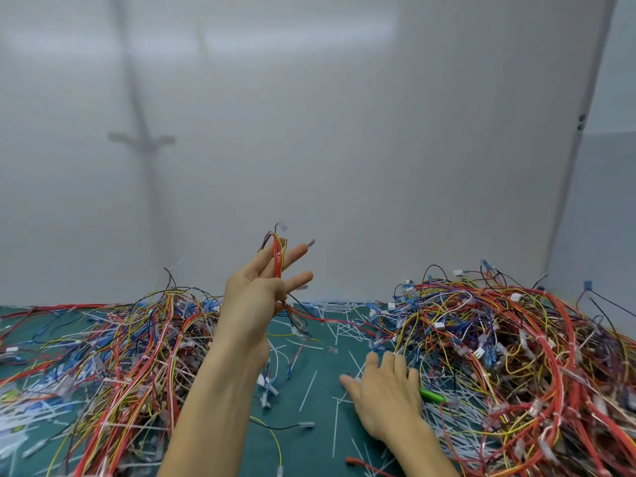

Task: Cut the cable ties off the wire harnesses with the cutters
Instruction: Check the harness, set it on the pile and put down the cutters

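Two hands apart: left hand (256, 297) pinches harness (277, 258) aloft between fingers (295, 255); right hand (385, 401) lies over cutters (432, 396) on mat (320, 452) (grip unclear). Risks: dangling wires snag pile (137, 339); blades nick wire, not tie.

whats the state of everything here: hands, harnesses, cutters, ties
left hand: raised, pinching a harness
red and yellow wire harness: lifted, tail trailing to the mat
right hand: low, fingers relaxed, resting over the tool
green-handled tool: likely the cutters, lying mostly hidden under that hand
left harness heap: tangled
right harness heap: tangled
white cable tie offcuts: loose, scattered on the green mat
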`<state>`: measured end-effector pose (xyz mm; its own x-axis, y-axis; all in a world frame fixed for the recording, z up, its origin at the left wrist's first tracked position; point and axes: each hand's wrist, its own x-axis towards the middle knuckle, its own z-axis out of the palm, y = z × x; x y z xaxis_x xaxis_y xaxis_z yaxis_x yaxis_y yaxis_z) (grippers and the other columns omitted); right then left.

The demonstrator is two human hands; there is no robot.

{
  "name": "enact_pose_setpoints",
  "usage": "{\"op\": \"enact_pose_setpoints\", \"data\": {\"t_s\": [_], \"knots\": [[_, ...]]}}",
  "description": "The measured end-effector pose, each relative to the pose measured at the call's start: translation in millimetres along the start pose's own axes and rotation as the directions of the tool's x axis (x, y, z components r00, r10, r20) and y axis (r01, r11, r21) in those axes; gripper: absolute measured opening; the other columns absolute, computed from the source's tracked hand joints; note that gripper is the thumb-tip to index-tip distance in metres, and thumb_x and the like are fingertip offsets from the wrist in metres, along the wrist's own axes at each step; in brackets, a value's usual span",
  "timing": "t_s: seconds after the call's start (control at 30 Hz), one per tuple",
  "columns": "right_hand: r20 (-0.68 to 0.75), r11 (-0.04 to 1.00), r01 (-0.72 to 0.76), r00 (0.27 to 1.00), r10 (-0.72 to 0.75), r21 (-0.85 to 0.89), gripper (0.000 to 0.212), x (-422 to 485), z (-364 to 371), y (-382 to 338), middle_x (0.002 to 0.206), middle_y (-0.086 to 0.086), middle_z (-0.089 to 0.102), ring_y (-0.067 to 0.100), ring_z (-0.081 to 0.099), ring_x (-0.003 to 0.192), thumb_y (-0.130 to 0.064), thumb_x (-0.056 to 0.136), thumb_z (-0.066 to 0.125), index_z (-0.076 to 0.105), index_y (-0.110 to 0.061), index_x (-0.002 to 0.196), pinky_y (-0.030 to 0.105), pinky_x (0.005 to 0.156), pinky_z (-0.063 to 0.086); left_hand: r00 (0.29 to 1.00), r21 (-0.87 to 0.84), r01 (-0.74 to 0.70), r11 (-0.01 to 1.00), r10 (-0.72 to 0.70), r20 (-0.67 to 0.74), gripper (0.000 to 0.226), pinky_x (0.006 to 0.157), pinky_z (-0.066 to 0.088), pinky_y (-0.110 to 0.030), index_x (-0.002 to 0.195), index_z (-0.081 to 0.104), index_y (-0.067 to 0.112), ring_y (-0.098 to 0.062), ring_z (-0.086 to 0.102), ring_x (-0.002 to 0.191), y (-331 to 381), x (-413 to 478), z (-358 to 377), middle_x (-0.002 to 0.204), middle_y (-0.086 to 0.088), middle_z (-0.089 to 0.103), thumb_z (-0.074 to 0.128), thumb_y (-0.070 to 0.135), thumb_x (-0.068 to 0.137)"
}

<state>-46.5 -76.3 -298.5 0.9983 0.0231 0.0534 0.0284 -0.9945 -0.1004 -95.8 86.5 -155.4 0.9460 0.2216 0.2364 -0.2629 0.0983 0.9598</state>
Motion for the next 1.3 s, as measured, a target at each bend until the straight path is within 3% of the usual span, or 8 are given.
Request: {"op": "enact_pose_setpoints", "data": {"t_s": [0.27,0.57,0.7,0.83,0.97,1.13,1.23,1.3], "knots": [[-0.336,0.869,0.18,0.942,-0.017,0.461,0.027,-0.5,-56.7,-4.9,0.1,-0.006,0.058,0.019,0.049,0.099,-0.048,0.101,0.037,0.05,-0.027,0.093,0.042,0.088,0.039,0.998,-0.094,-0.034,0.995,0.028,-0.063,0.082,0.049,0.043,-0.007,0.113,0.069,0.018,-0.002,0.071,0.079,-4.6,0.8,7.3,0.1,0.006,0.076,0.02,-0.029,0.068],[-0.183,0.783,0.269,0.963,-0.2,0.561,0.034,-12.2,-86.0,-1.0,0.117,-0.006,0.063,0.012,0.058,0.106,-0.008,0.094,0.045,0.066,-0.023,0.116,0.033,0.097,0.045,0.98,-0.177,-0.137,0.975,0.107,-0.171,0.072,0.058,0.045,-0.005,0.09,0.073,0.015,0.002,0.07,0.075,-7.9,-3.3,15.7,0.079,0.011,0.076,0.021,-0.028,0.066],[-0.13,0.417,0.211,0.968,-0.214,0.884,0.039,-21.7,-107.4,-1.0,0.111,-0.005,0.072,0.011,0.061,0.107,-0.007,0.096,0.039,0.073,-0.014,0.114,0.016,0.083,0.044,0.973,-0.165,-0.146,0.975,0.111,-0.204,0.066,0.051,0.04,-0.006,0.084,0.073,0.016,0.003,0.067,0.068,-10.2,-0.8,14.5,0.077,0.01,0.076,0.024,-0.027,0.068],[-0.068,0.071,0.076,0.991,-0.112,0.995,0.052,-25.1,-115.2,-0.2,0.094,0.0,0.078,0.015,0.07,0.094,-0.044,0.104,0.031,0.075,-0.015,0.101,0.036,0.084,0.043,0.978,-0.005,-0.141,0.99,0.138,-0.159,0.053,0.051,0.037,-0.01,0.068,0.068,0.009,0.001,0.057,0.053,-15.1,0.9,13.6,0.056,0.008,0.067,0.028,-0.026,0.068],[0.091,-0.069,-0.099,0.99,-0.11,0.993,0.056,-21.4,-113.9,1.6,0.091,0.006,0.078,0.017,0.072,0.07,-0.055,0.1,0.039,0.071,-0.009,0.098,0.03,0.069,0.049,0.956,0.459,-0.265,0.848,0.168,0.242,0.042,0.049,0.032,-0.021,0.039,0.062,0.021,-0.013,0.042,0.048,-12.5,2.0,7.9,0.041,0.001,0.051,0.039,-0.01,0.055],[0.101,-0.14,-0.115,0.989,-0.105,0.983,0.014,-18.5,-106.1,3.8,0.087,0.008,0.078,0.013,0.069,0.059,-0.012,0.092,0.065,0.07,0.0,0.097,0.02,0.054,0.053,0.768,0.702,-0.377,0.604,-0.219,0.601,0.064,0.066,0.049,-0.028,0.066,0.077,0.038,-0.017,0.067,0.069,-18.4,2.4,-0.8,0.066,0.007,0.074,0.031,-0.005,0.054],[0.004,-0.21,-0.029,0.993,-0.116,0.977,0.014,-18.3,-104.9,2.3,0.088,0.01,0.077,0.01,0.069,0.063,0.004,0.087,0.065,0.069,0.002,0.1,0.018,0.058,0.055,0.833,0.742,-0.248,0.623,-0.254,0.491,0.068,0.072,0.052,-0.012,0.091,0.08,0.023,-0.003,0.07,0.082,-31.8,6.2,1.5,0.088,0.0,0.078,0.03,-0.017,0.068],[-0.079,-0.228,0.043,0.985,-0.153,0.973,0.015,-19.7,-105.3,0.6,0.089,0.012,0.077,0.012,0.07,0.067,0.008,0.085,0.066,0.067,-0.002,0.096,0.018,0.06,0.054,0.933,0.631,-0.025,0.776,-0.208,0.293,0.056,0.067,0.051,-0.011,0.11,0.074,0.013,-0.007,0.07,0.079,-38.3,10.0,6.4,0.095,-0.008,0.076,0.032,-0.014,0.082]]}}
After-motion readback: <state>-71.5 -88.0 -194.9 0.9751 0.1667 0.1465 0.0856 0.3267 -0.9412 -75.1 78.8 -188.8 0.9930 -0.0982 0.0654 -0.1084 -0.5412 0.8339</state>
